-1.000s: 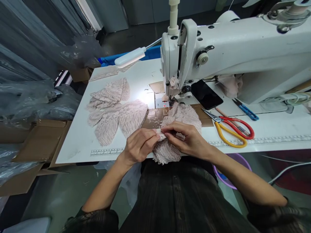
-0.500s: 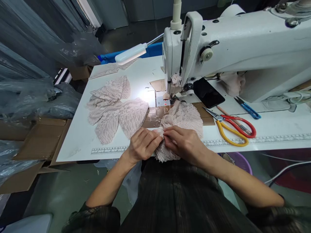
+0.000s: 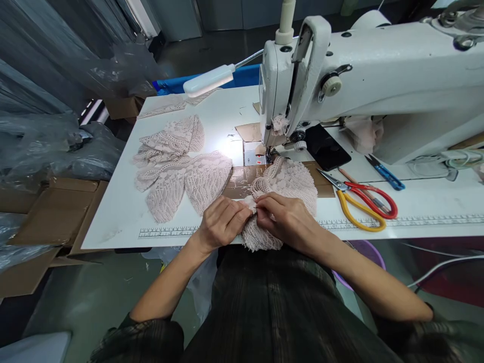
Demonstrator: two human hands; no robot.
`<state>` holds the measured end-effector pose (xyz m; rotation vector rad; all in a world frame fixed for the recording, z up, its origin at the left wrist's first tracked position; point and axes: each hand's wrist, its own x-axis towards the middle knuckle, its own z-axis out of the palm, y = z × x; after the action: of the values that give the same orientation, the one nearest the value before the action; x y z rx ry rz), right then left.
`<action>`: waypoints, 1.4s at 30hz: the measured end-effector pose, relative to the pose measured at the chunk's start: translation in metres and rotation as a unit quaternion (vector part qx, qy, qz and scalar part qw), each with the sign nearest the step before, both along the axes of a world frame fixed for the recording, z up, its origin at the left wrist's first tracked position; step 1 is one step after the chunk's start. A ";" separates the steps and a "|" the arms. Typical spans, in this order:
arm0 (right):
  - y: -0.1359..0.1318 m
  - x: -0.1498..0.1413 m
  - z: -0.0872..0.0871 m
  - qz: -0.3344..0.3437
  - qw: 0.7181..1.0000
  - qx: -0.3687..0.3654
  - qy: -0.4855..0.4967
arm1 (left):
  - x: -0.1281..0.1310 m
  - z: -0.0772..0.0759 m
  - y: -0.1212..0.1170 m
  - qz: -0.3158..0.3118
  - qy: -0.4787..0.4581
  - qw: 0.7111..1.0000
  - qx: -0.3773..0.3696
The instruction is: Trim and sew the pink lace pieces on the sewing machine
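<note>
A pale pink lace piece (image 3: 287, 181) lies on the white table in front of the sewing machine (image 3: 363, 85) and hangs over the front edge. My left hand (image 3: 221, 222) and my right hand (image 3: 289, 219) meet at its near left edge, fingertips pinched together on the lace and a small white strip. The far end of the lace reaches up to the needle area (image 3: 269, 154).
A pile of finished pink lace pieces (image 3: 177, 166) lies at the left of the table (image 3: 124, 222). Red-and-yellow scissors (image 3: 359, 201), blue snips (image 3: 385, 171) and a black phone (image 3: 325, 147) lie to the right. Cardboard boxes (image 3: 56, 212) and plastic bags stand on the left.
Both hands have stayed pinched on the lace edge, drawing slightly closer together and nearer the table edge. The camera has shifted a little.
</note>
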<state>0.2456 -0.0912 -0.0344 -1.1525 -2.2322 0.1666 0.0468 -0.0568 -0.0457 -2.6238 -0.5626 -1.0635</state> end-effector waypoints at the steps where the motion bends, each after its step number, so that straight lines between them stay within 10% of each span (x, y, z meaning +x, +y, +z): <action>1: 0.000 -0.002 0.000 -0.010 1.000 -0.002 -0.011 | 0.000 0.000 0.000 -0.002 0.005 1.000 0.002; 8: 0.002 -0.011 0.004 -0.025 0.994 -0.013 -0.103 | -0.003 -0.002 0.000 -0.009 0.019 1.000 0.009; 18: 0.004 0.002 -0.004 -0.027 0.983 -0.058 0.175 | 0.002 0.000 -0.001 0.020 -0.020 1.000 -0.007; 30: 0.002 -0.005 0.006 0.013 0.998 -0.050 0.023 | 0.002 0.001 0.000 0.015 -0.016 1.000 -0.021; 38: -0.001 -0.005 -0.013 -0.057 0.943 -0.098 0.314 | 0.004 0.000 0.000 0.034 -0.038 0.999 -0.020; 42: 0.000 -0.002 -0.006 -0.015 0.955 -0.088 0.283 | 0.003 0.001 0.001 0.030 -0.042 0.998 -0.022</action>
<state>0.2433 -0.0916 -0.0400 -1.0610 -1.7147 0.6133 0.0502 -0.0557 -0.0450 -2.5906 -0.6861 -1.1610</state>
